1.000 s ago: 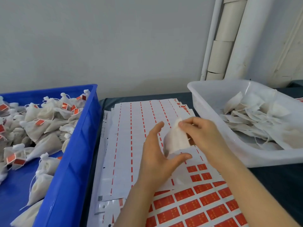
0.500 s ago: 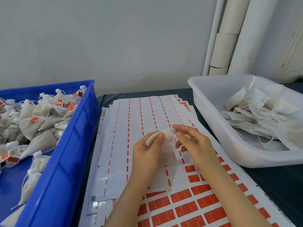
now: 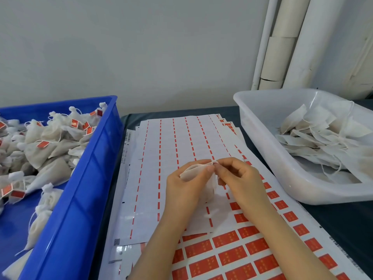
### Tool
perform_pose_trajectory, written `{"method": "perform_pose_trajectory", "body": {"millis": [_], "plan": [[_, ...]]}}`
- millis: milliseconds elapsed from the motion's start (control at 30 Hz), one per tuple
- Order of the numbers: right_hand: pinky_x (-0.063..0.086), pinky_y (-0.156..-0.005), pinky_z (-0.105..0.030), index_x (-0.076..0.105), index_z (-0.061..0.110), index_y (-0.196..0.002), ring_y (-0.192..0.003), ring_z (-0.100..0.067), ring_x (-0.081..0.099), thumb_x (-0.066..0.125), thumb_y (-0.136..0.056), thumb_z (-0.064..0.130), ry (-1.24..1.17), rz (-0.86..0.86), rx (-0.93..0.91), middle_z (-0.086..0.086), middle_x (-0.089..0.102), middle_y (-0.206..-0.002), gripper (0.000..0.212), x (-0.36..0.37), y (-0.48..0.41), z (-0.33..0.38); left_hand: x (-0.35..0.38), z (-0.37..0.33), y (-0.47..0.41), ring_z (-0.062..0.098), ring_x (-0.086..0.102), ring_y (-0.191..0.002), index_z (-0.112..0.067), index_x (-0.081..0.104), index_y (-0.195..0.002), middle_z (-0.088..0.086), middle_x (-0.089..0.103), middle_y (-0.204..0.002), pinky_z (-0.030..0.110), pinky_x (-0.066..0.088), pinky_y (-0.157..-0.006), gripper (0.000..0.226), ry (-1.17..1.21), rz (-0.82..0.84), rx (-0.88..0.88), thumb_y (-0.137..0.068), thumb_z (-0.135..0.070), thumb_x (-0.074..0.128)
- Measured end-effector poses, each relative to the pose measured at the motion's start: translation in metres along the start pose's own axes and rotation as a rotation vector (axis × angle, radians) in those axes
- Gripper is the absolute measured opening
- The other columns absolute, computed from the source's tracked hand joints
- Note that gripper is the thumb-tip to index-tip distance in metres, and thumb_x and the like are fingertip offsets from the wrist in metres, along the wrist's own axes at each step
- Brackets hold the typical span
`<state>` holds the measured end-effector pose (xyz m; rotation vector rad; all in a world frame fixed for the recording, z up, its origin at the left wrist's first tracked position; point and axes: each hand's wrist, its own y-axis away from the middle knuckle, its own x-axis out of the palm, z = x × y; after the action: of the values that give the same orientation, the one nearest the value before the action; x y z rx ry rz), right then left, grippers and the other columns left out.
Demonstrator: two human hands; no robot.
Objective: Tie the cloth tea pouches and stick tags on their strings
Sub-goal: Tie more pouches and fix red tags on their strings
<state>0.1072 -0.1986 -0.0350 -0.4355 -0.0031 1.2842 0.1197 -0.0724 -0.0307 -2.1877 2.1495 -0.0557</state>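
Between left hand point(image 3: 186, 190) and right hand point(image 3: 241, 183), pouch point(image 3: 192, 172).

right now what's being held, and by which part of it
A cloth tea pouch: the left hand grips its upper body just below the mouth, and the right hand pinches what looks like its string at the top edge.

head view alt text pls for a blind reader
Over sheets of red tag stickers, the left hand holds a cloth tea pouch while the right hand pinches its string at the mouth. A blue crate of tied, tagged pouches sits to the left, a white tub of untied pouches to the right.
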Motion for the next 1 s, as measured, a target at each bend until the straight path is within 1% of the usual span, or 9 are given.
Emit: {"method": "perform_pose_trajectory", "body": {"millis": [67,233,333,400,500,600,767,900,1000], "plan": [[0.048,-0.060,-0.008,0.064,0.031,-0.088,-0.067,0.000,0.062,0.059,-0.080,0.041,-0.058,-0.007,0.028,0.021,0.065,-0.071,0.013,-0.0008,-0.0003,-0.0006,0.0009,0.0010,-0.0007,0.007,0.063,-0.080,-0.036,0.071,-0.089,-0.018,0.068,-0.085,0.002,0.041,-0.046,0.013,0.011,-0.048,-0.053,-0.079,-0.043,0.070],[0.053,-0.069,-0.022,0.067,0.026,-0.088,-0.065,-0.008,0.062,0.062,-0.081,0.037,-0.165,-0.024,0.099,0.010,0.067,-0.072,0.014,-0.0006,-0.0012,-0.0017,0.0011,-0.0002,0.0000,0.009,0.059,-0.076,-0.039,0.064,-0.085,-0.020,0.063,-0.079,0.002,0.038,-0.040,0.011,0.002,-0.072,-0.112,-0.078,-0.043,0.071],[0.053,-0.067,-0.021,0.068,0.025,-0.088,-0.064,-0.007,0.062,0.062,-0.082,0.034,-0.160,-0.023,0.096,0.010,0.067,-0.072,0.011,0.0002,-0.0009,-0.0015,0.0006,-0.0024,0.0036,-0.009,0.060,-0.083,-0.038,0.069,-0.087,-0.030,0.065,-0.082,0.001,0.041,-0.048,0.022,0.002,0.016,-0.002,-0.069,-0.051,0.074],[0.051,-0.063,-0.016,0.068,0.026,-0.087,-0.063,-0.005,0.061,0.061,-0.084,0.031,-0.145,-0.021,0.088,0.012,0.067,-0.070,0.009,0.0006,-0.0005,-0.0011,0.0005,-0.0014,0.0037,-0.013,0.058,-0.083,-0.036,0.071,-0.085,-0.028,0.066,-0.082,0.001,0.042,-0.050,0.029,0.017,0.013,0.031,-0.062,-0.055,0.071],[0.048,-0.058,-0.010,0.067,0.026,-0.086,-0.062,-0.002,0.061,0.060,-0.086,0.028,-0.133,-0.015,0.082,0.016,0.066,-0.068,0.007,0.0014,-0.0001,0.0003,-0.0006,0.0004,0.0009,-0.013,0.058,-0.080,-0.037,0.072,-0.074,-0.027,0.067,-0.077,0.001,0.041,-0.049,0.005,0.047,-0.011,0.011,-0.073,-0.041,0.075],[0.048,-0.058,-0.009,0.066,0.027,-0.086,-0.062,-0.002,0.060,0.059,-0.087,0.029,-0.121,-0.004,0.079,0.017,0.065,-0.067,0.008,0.0025,0.0005,0.0015,-0.0003,0.0020,-0.0009,-0.014,0.057,-0.077,-0.035,0.071,-0.073,-0.027,0.066,-0.074,0.001,0.040,-0.048,0.006,0.042,-0.021,0.004,-0.076,-0.037,0.075],[0.052,-0.065,-0.017,0.065,0.027,-0.086,-0.064,-0.005,0.060,0.053,-0.074,0.048,-0.157,0.000,0.108,0.014,0.064,-0.067,0.027,0.0018,0.0021,0.0051,-0.0004,0.0028,-0.0012,-0.017,0.054,-0.077,-0.034,0.073,-0.070,-0.029,0.065,-0.074,0.002,0.039,-0.043,0.007,0.006,-0.054,-0.025,-0.074,-0.038,0.077],[0.054,-0.077,-0.027,0.065,0.026,-0.084,-0.067,-0.009,0.060,0.053,-0.075,0.047,-0.229,0.003,0.130,0.008,0.064,-0.069,0.026,-0.0008,0.0030,0.0052,-0.0005,-0.0021,0.0000,-0.021,0.050,-0.082,-0.050,0.070,-0.069,-0.034,0.063,-0.077,0.000,0.038,-0.044,0.016,-0.061,-0.019,0.031,-0.075,-0.036,0.075],[0.054,-0.079,-0.029,0.065,0.023,-0.081,-0.067,-0.013,0.057,0.054,-0.076,0.043,-0.301,0.003,0.140,0.005,0.061,-0.067,0.023,-0.0042,0.0026,0.0065,-0.0003,-0.0017,0.0004,-0.020,0.051,-0.083,-0.046,0.071,-0.064,-0.031,0.065,-0.076,-0.003,0.037,-0.046,0.017,-0.070,-0.028,0.041,-0.076,-0.034,0.075]]}}
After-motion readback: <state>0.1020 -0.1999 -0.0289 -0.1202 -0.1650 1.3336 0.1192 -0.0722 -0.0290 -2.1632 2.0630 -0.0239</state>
